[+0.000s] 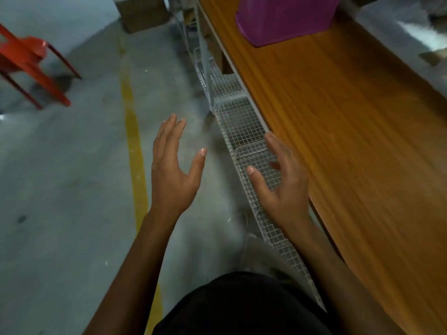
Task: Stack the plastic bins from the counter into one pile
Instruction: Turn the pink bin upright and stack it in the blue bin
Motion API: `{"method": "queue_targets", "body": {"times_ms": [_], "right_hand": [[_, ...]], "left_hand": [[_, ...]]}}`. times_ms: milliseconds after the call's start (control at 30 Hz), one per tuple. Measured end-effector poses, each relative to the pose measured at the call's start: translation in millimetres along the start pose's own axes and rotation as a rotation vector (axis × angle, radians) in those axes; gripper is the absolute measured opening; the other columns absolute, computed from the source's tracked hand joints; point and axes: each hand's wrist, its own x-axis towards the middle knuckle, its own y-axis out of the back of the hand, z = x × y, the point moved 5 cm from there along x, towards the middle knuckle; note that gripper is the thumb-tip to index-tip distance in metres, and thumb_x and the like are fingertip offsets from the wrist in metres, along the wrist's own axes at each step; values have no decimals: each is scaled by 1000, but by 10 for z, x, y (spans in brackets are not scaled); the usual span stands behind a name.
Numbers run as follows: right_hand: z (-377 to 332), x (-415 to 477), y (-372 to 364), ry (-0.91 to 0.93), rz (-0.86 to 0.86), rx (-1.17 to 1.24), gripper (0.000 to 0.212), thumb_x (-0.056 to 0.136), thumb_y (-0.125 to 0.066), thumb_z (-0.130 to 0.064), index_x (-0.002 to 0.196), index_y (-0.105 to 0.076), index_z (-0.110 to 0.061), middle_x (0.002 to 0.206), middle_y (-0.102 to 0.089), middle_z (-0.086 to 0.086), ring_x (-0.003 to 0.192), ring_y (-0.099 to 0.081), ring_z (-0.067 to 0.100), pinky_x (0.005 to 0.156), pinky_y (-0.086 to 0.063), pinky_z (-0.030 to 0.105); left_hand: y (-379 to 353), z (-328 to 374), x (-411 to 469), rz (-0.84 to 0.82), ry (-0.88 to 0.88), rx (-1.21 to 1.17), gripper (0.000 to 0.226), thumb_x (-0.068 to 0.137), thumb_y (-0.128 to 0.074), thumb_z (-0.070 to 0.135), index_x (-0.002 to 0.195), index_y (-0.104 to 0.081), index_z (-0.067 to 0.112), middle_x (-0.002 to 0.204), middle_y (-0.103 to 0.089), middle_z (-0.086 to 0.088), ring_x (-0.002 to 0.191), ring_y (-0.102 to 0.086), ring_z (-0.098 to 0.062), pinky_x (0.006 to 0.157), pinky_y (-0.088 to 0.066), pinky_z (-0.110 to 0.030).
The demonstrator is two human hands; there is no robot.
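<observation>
A purple plastic bin stands on the wooden counter at the top of the head view, its upper part cut off by the frame edge. My left hand is raised over the floor with fingers spread and holds nothing. My right hand hovers over the counter's near edge, fingers loosely spread, also holding nothing. Both hands are well short of the bin, palms turned toward each other.
White wire mesh shelving runs along the counter's left side. A yellow line crosses the grey concrete floor. A red plastic chair stands at the far left. A cardboard box sits on the floor at the back.
</observation>
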Motion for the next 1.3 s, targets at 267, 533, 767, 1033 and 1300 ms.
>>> {"method": "queue_targets", "body": {"times_ms": [267, 533, 767, 1033, 1300], "right_hand": [[286, 1287, -490, 55, -44, 71, 64, 93, -60, -39, 148, -43, -11, 151, -47, 4, 138, -47, 18, 101, -51, 50], [656, 2748, -551, 69, 3, 131, 63, 93, -61, -35, 148, -42, -11, 149, -50, 8, 135, -50, 21, 100, -51, 50], [1006, 3716, -493, 71, 98, 98, 61, 92, -62, -33, 145, -45, -7, 145, -53, 10, 133, -52, 22, 98, -51, 49], [1339, 4391, -436, -6, 322, -6, 60, 92, -63, -32, 143, -48, -4, 144, -54, 12, 133, -53, 24, 100, -50, 49], [1550, 5115, -408, -129, 619, -253, 60, 90, -63, -34, 141, -50, -4, 144, -54, 13, 134, -52, 29, 98, -51, 54]], "left_hand": [[-248, -393, 1104, 65, 41, 69, 56, 94, -62, 26, 144, -46, 7, 155, -40, -12, 147, -33, -27, 119, -25, -29], [-744, -447, 2520, 28, -5, 141, 57, 95, -60, 31, 146, -44, 11, 157, -39, -8, 147, -32, -23, 120, -28, -36], [-1360, -304, 3601, -39, -104, 112, 59, 95, -59, 32, 147, -42, 10, 156, -39, -11, 147, -33, -24, 120, -30, -37], [-2154, -270, 4644, -222, -310, -41, 59, 95, -61, 30, 146, -45, 7, 156, -39, -12, 147, -33, -26, 119, -30, -40], [-2979, -300, 5874, -454, -563, -187, 62, 94, -56, 37, 147, -43, 7, 155, -41, -11, 147, -33, -27, 120, -27, -39]]}}
